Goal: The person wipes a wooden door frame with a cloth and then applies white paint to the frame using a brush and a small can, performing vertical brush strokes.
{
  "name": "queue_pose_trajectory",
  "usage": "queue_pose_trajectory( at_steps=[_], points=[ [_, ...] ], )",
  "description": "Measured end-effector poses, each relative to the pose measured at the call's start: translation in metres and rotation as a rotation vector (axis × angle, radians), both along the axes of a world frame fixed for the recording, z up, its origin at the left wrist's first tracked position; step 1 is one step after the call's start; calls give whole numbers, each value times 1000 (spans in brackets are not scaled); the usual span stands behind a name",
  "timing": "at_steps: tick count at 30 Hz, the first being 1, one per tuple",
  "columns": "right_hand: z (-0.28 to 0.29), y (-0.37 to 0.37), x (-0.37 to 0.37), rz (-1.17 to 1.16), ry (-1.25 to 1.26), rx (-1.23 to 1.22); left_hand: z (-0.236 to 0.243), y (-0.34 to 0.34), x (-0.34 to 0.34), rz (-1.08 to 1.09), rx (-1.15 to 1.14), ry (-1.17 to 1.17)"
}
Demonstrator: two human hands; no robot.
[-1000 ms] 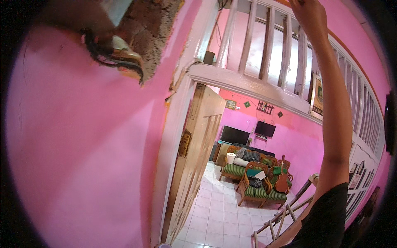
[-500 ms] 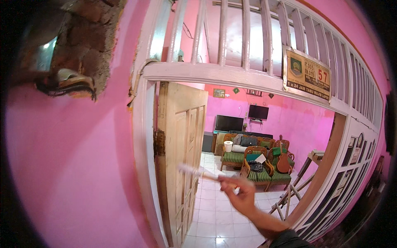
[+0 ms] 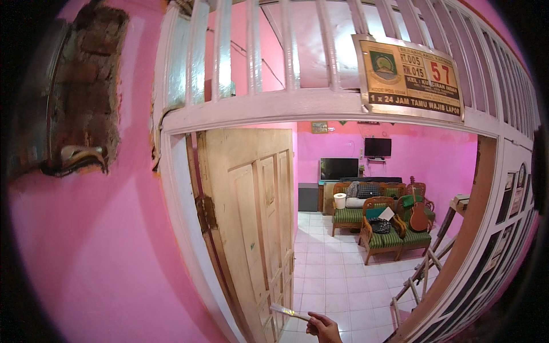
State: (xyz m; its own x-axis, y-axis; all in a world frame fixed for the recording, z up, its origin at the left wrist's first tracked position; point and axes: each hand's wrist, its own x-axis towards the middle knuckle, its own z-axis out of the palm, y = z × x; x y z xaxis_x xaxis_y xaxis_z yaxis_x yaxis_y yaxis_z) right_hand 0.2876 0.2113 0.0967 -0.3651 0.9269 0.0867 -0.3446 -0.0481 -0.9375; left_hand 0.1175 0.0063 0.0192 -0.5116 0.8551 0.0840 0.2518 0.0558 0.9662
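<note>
Low in the picture, my right hand (image 3: 323, 330) grips the handle of a paintbrush (image 3: 289, 312), its pale, whitish bristles pointing left. Just past the bristle tip stands a bare wooden panel door (image 3: 247, 200), swung inward on its left-hand hinge; the brush looks near its lower panels, and I cannot tell whether it touches. Around the doorway runs a white painted frame (image 3: 257, 108), topped by upright white slats (image 3: 256, 51). My left hand is out of the picture.
Pink wall (image 3: 86, 240) fills the left, with an exposed brick recess (image 3: 94, 86) holding cables. A printed plaque (image 3: 409, 77) hangs on the frame. Inside are green-striped wooden chairs (image 3: 380, 240), a guitar (image 3: 419, 217), a television (image 3: 339, 168) and a wooden stepladder (image 3: 423, 268) on white tiles.
My right hand and the brush have dropped toward the lower edge. The view has shifted, so the door and plaque appear larger and the room sits further right.
</note>
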Motion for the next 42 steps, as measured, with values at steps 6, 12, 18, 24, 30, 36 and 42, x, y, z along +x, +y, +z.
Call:
queue_pose_trajectory(
  at_steps=[6,12,18,24,30,36,42],
  points=[
    [-70,18,24,42,97,-324,-9,27,21,-92,-47,-114],
    [-79,23,52,26,158,-428,-2,46,46,-36,-111,-139],
    [-95,51,76,-65,170,-407,-12,74,55,-108,-108,19],
    [-102,71,95,-80,154,-318,-14,87,58,-133,-188,48],
    [-62,76,91,-73,60,-269,-16,97,65,-65,-70,136],
    [-40,91,68,1,2,-80,-13,95,54,47,-56,170],
    [-13,90,43,46,-4,-7,-11,93,43,166,47,65]
  ],
)
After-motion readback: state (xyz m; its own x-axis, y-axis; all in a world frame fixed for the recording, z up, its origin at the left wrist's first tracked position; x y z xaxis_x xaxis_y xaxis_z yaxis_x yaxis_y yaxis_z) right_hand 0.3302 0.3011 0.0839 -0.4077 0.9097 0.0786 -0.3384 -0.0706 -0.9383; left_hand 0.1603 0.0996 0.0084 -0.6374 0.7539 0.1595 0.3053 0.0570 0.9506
